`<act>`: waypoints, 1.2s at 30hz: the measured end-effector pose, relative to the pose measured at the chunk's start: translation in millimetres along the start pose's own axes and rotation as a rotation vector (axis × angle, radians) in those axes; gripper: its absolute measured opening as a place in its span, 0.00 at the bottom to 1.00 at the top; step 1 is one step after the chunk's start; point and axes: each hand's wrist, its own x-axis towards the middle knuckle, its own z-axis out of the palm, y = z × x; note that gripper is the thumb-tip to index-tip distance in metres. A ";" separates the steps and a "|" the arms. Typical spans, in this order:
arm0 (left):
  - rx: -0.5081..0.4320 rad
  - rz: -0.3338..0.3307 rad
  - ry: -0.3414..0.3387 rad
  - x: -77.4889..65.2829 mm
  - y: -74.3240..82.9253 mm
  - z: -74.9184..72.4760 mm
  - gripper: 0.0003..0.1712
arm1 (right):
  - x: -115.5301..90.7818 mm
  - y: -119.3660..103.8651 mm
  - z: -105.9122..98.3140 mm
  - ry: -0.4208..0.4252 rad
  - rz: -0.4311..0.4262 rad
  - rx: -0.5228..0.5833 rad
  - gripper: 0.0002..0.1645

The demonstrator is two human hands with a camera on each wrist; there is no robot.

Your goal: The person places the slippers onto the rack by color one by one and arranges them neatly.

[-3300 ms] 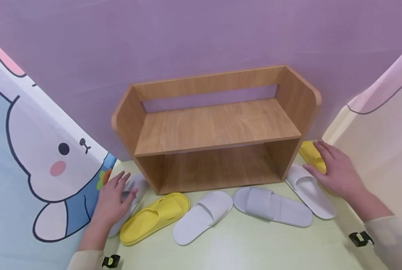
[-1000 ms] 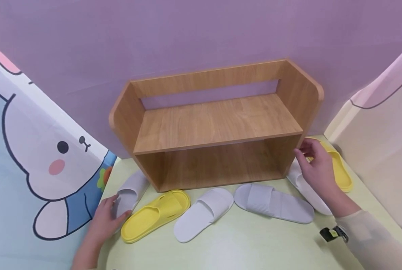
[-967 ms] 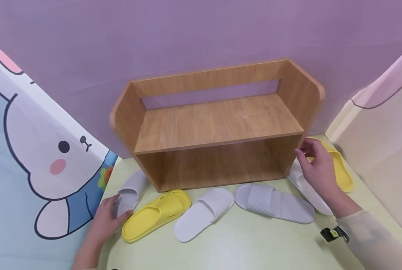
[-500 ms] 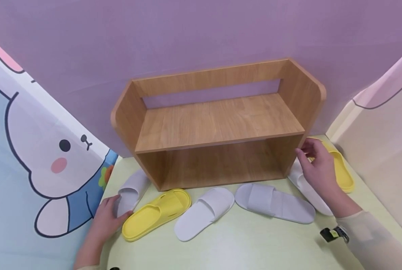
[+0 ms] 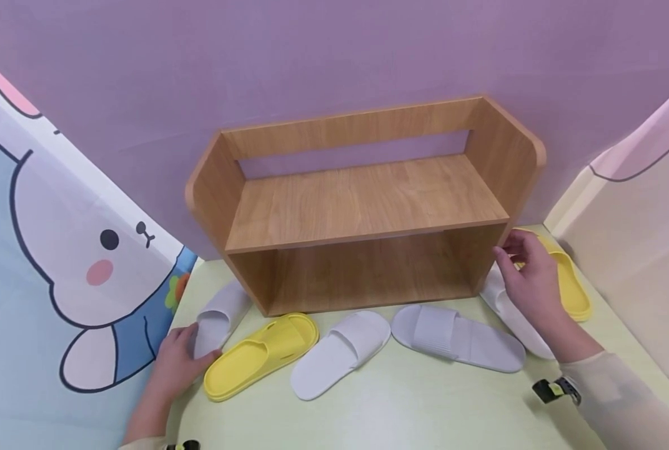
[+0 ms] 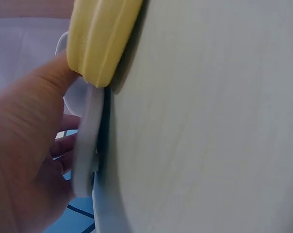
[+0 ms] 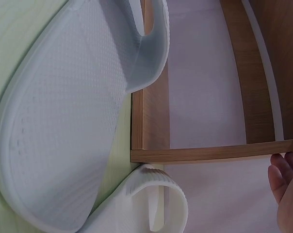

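My left hand (image 5: 173,369) grips the heel end of a light grey slipper (image 5: 222,312) at the rack's left end. Its thumb lies on the near side, against a yellow slipper (image 5: 255,356); in the left wrist view the curled fingers (image 6: 64,145) are partly behind the grey sole (image 6: 88,145). Across the table, my right hand (image 5: 531,275) pinches the front edge of the right side panel of a wooden shoe rack (image 5: 368,200). The right wrist view shows its fingers (image 7: 277,182) against the panel's outer face. A white slipper (image 5: 522,328) lies beneath that hand.
In front of the rack lie a white slipper (image 5: 336,356) and a grey ribbed slipper (image 5: 480,344). Another yellow slipper (image 5: 573,287) lies by the right wall. A purple wall (image 5: 334,56) stands behind, and a rabbit-printed sheet (image 5: 87,250) on the left. The table (image 5: 368,412) is pale.
Since the oldest frame, my left hand has come down onto the grey slipper's heel. My right hand has moved left from the yellow slipper to the rack's side. Over the last second, both hands stay put.
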 end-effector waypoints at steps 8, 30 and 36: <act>-0.033 -0.009 0.064 -2.1 4.3 -5.3 0.58 | -0.7 -0.6 -0.3 0.011 0.001 0.005 0.19; -0.230 0.135 0.446 -18.6 27.7 -22.0 0.56 | 0.0 1.1 0.7 -0.027 0.026 -0.022 0.21; -0.287 0.246 0.573 -22.9 27.1 -17.9 0.57 | -0.1 1.0 0.8 -0.029 0.031 -0.022 0.21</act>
